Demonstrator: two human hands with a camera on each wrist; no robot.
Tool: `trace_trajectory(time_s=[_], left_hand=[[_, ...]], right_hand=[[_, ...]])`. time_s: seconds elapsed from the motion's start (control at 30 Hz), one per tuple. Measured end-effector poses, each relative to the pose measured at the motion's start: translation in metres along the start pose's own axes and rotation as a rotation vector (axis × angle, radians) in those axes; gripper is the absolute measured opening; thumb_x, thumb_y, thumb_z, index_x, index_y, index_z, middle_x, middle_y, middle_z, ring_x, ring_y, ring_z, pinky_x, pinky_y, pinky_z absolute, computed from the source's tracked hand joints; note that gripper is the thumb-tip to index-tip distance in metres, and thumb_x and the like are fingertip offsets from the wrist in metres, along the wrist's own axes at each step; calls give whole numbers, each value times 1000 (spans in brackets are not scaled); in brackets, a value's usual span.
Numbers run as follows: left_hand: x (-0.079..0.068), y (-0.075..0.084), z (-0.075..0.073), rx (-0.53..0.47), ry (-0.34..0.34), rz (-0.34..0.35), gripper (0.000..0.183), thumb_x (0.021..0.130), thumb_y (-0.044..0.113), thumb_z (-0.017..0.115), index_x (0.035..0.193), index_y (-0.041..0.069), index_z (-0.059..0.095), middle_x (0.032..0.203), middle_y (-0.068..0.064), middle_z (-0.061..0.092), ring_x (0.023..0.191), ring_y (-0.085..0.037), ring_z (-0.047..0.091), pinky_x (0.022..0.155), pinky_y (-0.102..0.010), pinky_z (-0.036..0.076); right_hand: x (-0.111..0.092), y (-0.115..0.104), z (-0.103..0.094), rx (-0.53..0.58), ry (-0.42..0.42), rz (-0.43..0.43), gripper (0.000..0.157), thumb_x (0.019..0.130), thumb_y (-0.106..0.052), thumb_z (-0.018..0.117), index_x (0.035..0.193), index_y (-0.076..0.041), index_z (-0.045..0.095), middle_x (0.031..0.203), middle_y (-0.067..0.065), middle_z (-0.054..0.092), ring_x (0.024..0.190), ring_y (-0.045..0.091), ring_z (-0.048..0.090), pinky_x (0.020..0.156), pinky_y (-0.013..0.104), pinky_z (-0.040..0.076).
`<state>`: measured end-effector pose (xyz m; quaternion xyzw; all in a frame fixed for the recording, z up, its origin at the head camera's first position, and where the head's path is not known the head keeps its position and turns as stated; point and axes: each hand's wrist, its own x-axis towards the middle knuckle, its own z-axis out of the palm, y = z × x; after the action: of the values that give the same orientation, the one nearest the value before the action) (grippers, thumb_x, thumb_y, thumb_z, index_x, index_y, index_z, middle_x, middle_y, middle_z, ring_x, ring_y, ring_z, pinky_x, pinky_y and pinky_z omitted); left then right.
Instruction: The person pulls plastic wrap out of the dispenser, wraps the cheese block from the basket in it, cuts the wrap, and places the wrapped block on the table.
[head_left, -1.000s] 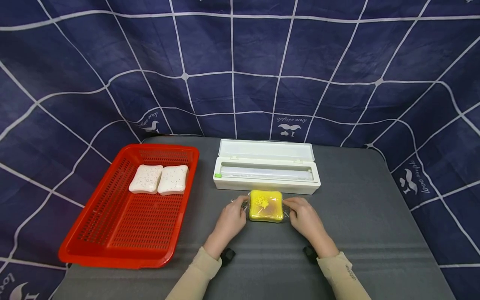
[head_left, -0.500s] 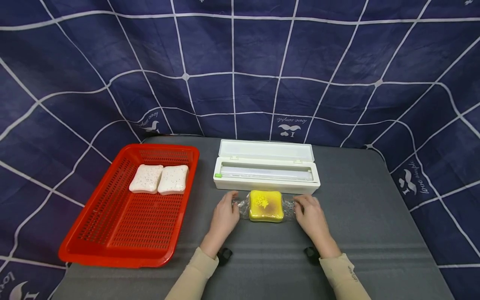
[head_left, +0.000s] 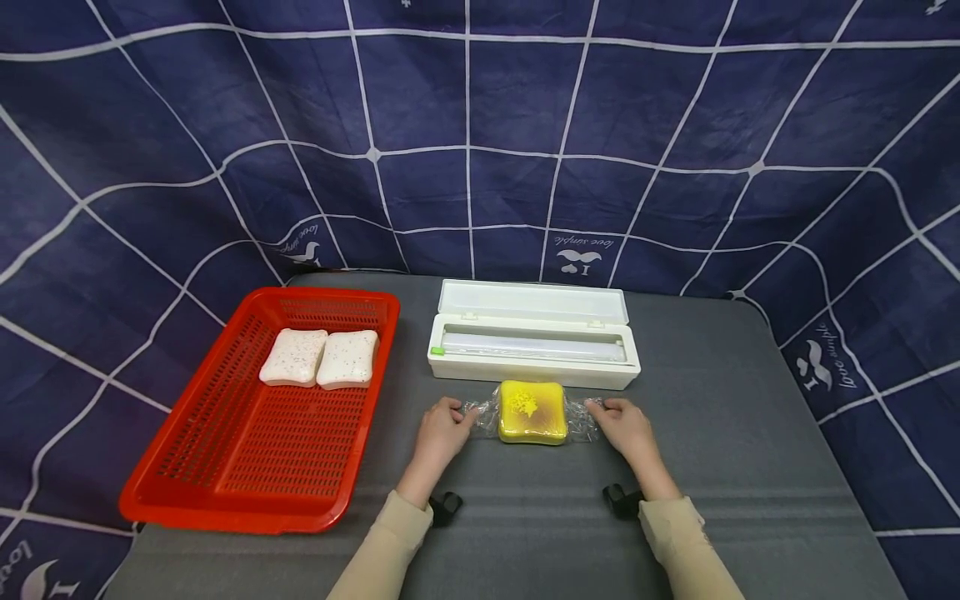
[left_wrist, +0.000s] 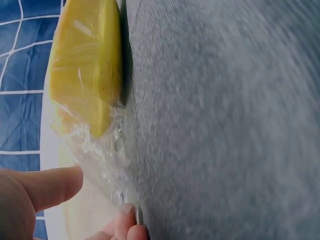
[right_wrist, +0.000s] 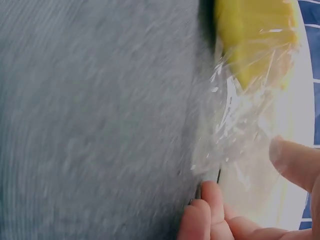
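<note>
A yellow toast-shaped piece [head_left: 532, 412], browned on top with a lighter yellow patch, lies on the table in clear cling film [head_left: 485, 417]. Loose film ends stick out crinkled on both sides. At the left end is my left hand [head_left: 441, 435]; in the left wrist view its thumb [left_wrist: 57, 186] stands apart from the fingers [left_wrist: 125, 222], whose tips are right at the film's edge. My right hand [head_left: 628, 432] mirrors it at the other end, thumb [right_wrist: 295, 159] and fingers [right_wrist: 210, 205] spread apart beside the film.
Just behind the toast stands a white cling film dispenser [head_left: 534, 375], lid raised, roll inside, with a green slider [head_left: 438, 351]. To the left, a red basket [head_left: 247, 521] holds two white speckled toast-shaped pieces [head_left: 294, 357]. A blue checked curtain [head_left: 517, 100] hangs behind the grey table [head_left: 735, 400].
Both hands have moved outward from the toast's sides to the film's ends, and the film now lies spread out left and right. The toast has stayed in place.
</note>
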<state>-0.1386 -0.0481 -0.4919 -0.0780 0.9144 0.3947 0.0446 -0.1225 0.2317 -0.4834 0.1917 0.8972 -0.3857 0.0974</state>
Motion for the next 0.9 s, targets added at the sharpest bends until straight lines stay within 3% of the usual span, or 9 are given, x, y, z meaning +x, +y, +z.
trace_trajectory(time_s=[0.13, 0.23, 0.37, 0.47, 0.63, 0.8, 0.9], left_hand=[[1, -1, 2, -8, -10, -1, 26, 91, 26, 71, 99, 1, 67, 83, -9, 62, 73, -22, 55, 66, -36, 46], [1, -3, 2, -18, -12, 10, 18, 91, 23, 70, 90, 5, 66, 85, -8, 60, 74, -20, 54, 68, -35, 45], [2, -3, 0, -46, -8, 15, 17, 94, 20, 66, 88, 5, 62, 85, -9, 62, 72, -21, 56, 66, -34, 45], [2, -2, -1, -86, 3, 15, 16, 97, 18, 61, 89, 4, 58, 80, -10, 62, 66, -20, 55, 60, -33, 43], [1, 1, 0, -177, 29, 12, 18, 98, 20, 58, 97, 2, 54, 80, -11, 63, 62, -19, 55, 57, -31, 43], [0, 4, 2, -249, 11, -12, 47, 92, 30, 68, 120, -4, 50, 88, -14, 68, 69, -23, 63, 60, -32, 48], [0, 6, 5, -250, -10, -22, 52, 90, 30, 71, 124, -5, 55, 90, -14, 68, 75, -23, 65, 62, -32, 49]], right_hand=[[1, -3, 1, 68, -44, 25, 64, 96, -40, 60, 133, 11, 51, 126, 33, 58, 108, 43, 61, 90, 52, 50], [0, -4, 3, 131, -57, 39, 53, 94, -34, 64, 126, 8, 57, 117, 28, 63, 94, 34, 64, 81, 44, 53], [-3, -5, 4, 176, -51, 14, 37, 94, -25, 65, 115, 6, 62, 100, 19, 66, 80, 22, 62, 67, 34, 50], [-4, -6, 4, 190, -38, -20, 33, 96, -22, 62, 113, 7, 60, 96, 19, 65, 76, 20, 62, 64, 31, 48], [-4, -7, 6, 269, -33, -54, 38, 98, -20, 58, 121, 10, 51, 108, 29, 65, 80, 21, 67, 67, 29, 53], [-4, -7, 11, 328, -53, -17, 59, 98, -30, 60, 136, 12, 45, 124, 32, 60, 94, 26, 70, 77, 34, 58], [-4, -7, 14, 339, -52, -5, 58, 97, -29, 63, 136, 11, 48, 123, 30, 61, 90, 21, 71, 77, 32, 58]])
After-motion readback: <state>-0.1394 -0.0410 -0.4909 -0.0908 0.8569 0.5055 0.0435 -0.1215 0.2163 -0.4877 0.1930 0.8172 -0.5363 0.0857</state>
